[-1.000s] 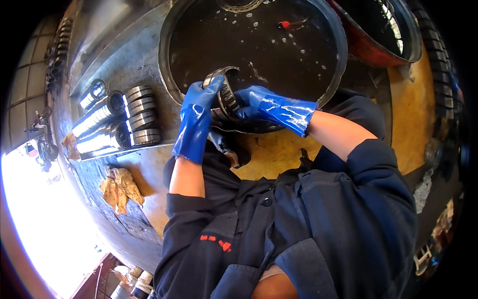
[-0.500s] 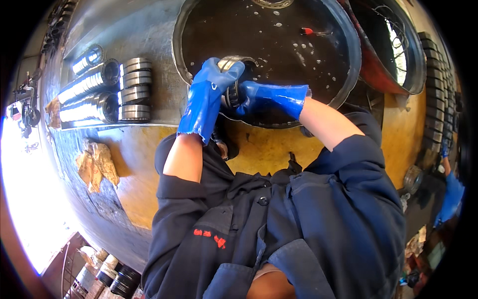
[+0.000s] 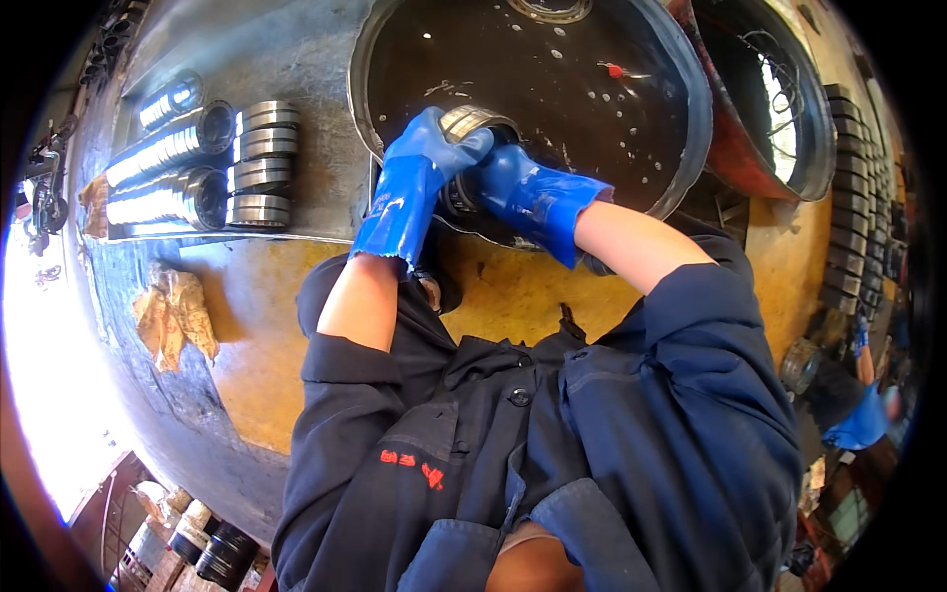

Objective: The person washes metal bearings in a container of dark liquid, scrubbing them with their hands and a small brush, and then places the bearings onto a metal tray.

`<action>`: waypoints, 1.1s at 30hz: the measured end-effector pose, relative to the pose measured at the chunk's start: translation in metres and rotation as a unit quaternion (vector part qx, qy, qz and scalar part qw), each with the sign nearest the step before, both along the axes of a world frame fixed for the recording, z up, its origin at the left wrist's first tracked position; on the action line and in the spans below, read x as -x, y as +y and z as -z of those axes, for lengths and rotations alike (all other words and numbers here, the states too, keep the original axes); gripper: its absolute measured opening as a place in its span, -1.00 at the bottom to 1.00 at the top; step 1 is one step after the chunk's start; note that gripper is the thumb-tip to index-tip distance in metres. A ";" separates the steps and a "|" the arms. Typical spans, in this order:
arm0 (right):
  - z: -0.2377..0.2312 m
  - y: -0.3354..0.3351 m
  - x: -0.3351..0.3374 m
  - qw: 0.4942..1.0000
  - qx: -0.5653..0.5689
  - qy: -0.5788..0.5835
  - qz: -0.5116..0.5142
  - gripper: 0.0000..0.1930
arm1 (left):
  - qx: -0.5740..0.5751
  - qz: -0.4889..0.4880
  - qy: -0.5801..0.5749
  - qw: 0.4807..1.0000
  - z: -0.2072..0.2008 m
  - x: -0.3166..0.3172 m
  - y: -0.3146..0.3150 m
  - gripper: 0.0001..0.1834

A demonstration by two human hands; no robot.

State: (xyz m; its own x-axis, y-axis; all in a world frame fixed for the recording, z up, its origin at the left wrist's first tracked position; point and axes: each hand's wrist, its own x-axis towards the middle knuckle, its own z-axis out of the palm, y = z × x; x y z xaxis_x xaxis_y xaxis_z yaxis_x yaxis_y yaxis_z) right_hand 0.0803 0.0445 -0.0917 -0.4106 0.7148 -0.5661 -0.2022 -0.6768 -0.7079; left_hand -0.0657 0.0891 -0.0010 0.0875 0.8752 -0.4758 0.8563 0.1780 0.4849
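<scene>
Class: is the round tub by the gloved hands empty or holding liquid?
Holding liquid: inside the round tub, dark liquid shows pale flecks on its surface. How deep, I cannot tell.

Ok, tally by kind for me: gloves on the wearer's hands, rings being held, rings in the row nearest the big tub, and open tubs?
Blue gloves: 2 (left glove, right glove)
Held metal ring: 1 visible, partly covered
Rings in that row: 4
Open tubs: 2 (big tub, red-sided tub)
Total: 9
</scene>
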 end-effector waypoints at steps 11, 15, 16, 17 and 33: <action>-0.036 0.005 0.002 0.802 -0.166 -0.424 -0.387 -0.59 | -0.047 -0.008 0.023 0.999 0.007 0.002 -0.003 0.03; -0.023 0.001 -0.019 0.771 -0.300 -0.440 -0.348 -0.66 | -0.008 -0.001 -0.066 0.998 0.002 0.008 -0.003 0.08; -0.021 0.002 -0.021 0.763 -0.324 -0.443 -0.343 -0.66 | -0.031 -0.002 -0.037 0.999 0.003 0.007 -0.002 0.07; -0.014 0.000 -0.019 0.761 -0.314 -0.448 -0.349 -0.65 | -0.052 -0.003 -0.011 0.999 0.005 0.004 -0.002 0.06; 0.029 -0.011 0.000 0.755 -0.433 -0.381 -0.311 -0.75 | -0.040 -0.037 0.021 0.998 0.015 0.012 -0.004 -0.06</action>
State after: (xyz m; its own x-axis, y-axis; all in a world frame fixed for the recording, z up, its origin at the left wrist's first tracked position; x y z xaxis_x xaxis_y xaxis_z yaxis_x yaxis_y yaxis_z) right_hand 0.0799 0.0340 -0.1211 -0.6099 0.7561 -0.2372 0.6541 0.3113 -0.6894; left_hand -0.0778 0.0851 -0.0155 0.0031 0.9139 -0.4060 0.8617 0.2036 0.4648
